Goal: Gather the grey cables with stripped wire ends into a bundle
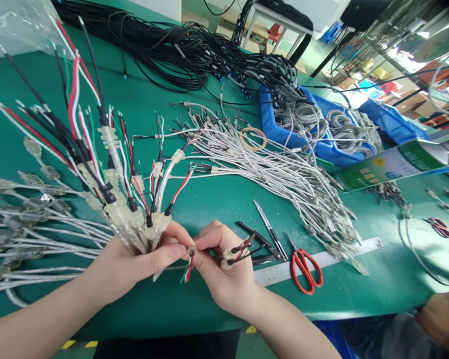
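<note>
We see a wide green tabletop (224, 199) filling most of the frame. Along its upper edge, from upper left to centre, lies a long tangle of thin black cables (164, 47). Below that, across the middle, spreads a loose heap of silvery translucent cables with stripped coloured wire ends (280, 169), and a tan rubber band ring (253, 138) rests on top of it. To the upper right stands a blue plastic bin (322, 147) holding coiled grey cables, and right of it lies a green and white printed carton (392, 164).

At the left of the frame, our left hand (134, 264) is closed round a thick fanned bundle of clear-moulded cables with red, white, green and black wires (108, 184), the wire ends pointing up toward the upper left and the cable bodies trailing off the left edge. Just beside it at lower centre, our right hand (224, 269) is curled shut, pinching a single clear-sleeved cable end with red, green and white wires (189, 264) between thumb and forefinger, with two more cable ends tucked under its fingers.

Right of the hands, red-handled scissors (305, 267) lie on a long pale ruler strip (322, 259), near slim steel scissors with black handles (265, 234). Another person's arm (437, 319) shows at the lower right corner.
</note>
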Motion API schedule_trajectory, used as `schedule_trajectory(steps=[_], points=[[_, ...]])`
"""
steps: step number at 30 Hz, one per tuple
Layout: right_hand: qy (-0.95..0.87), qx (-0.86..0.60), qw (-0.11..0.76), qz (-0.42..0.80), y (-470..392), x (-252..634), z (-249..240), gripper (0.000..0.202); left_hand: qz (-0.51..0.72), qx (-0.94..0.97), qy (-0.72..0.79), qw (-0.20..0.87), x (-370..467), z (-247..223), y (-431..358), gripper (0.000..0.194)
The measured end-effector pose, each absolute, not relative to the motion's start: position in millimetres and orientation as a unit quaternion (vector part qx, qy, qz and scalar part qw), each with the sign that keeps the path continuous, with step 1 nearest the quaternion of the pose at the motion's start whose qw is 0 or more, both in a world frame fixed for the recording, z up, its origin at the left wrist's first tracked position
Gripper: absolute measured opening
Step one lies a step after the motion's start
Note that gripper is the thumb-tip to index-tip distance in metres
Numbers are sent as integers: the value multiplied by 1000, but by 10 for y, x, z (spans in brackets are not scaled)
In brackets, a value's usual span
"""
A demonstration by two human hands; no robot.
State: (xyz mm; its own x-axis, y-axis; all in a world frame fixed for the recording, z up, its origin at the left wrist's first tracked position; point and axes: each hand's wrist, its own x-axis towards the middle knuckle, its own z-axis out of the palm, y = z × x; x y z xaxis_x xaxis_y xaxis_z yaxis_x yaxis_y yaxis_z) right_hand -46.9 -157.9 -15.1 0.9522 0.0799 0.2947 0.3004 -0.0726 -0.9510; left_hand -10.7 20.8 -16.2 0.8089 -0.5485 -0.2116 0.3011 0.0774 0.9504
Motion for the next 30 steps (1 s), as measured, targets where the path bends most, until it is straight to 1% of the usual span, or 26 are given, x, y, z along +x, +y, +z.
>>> schedule_trajectory(steps=[12, 17, 19, 22, 27, 30], points=[[-169, -747, 630, -132, -1582, -450, -132, 10, -292, 650, -116, 692, -109, -182, 211, 17], [-182, -751, 618, -141, -1590, -440, -121, 11, -296, 653, -119, 687, -117, -177, 229, 13], [-178, -751, 620, -139, -1588, -446, -128, 11, -296, 639, -115, 700, -115, -182, 224, 10], [-138, -738, 654, -93, -1571, -471, -149, 13, -284, 604, -96, 739, -91, -165, 190, 9], [-34, -647, 759, 70, -1521, -503, -146, 24, -278, 534, -68, 796, -33, -95, 124, 18], [4, -611, 782, 125, -1509, -490, -117, 30, -292, 527, -88, 793, -23, -81, 122, 19]])
